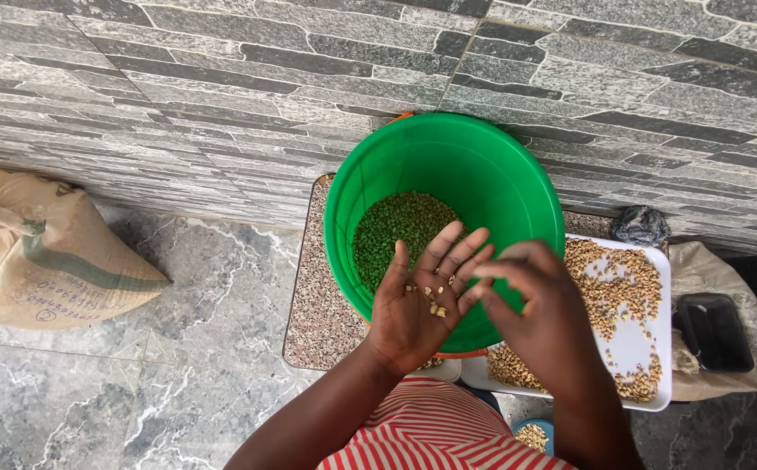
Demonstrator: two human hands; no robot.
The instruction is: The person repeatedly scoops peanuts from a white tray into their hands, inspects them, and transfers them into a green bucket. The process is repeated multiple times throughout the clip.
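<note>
Striped lap [435, 435] below, hands hide bucket [483, 165] rim.

Floor [178, 348] was grey marbled stone tile, running up to a rough slate wall [222, 104]. A speckled granite slab [313, 296] lay flat on it by the wall, and a green bucket [483, 165] stood on the slab. A white tray [635, 344] of tan grains sat just right of the slab. A tan woven sack [39, 252] slumped at far left, against the wall.
</note>
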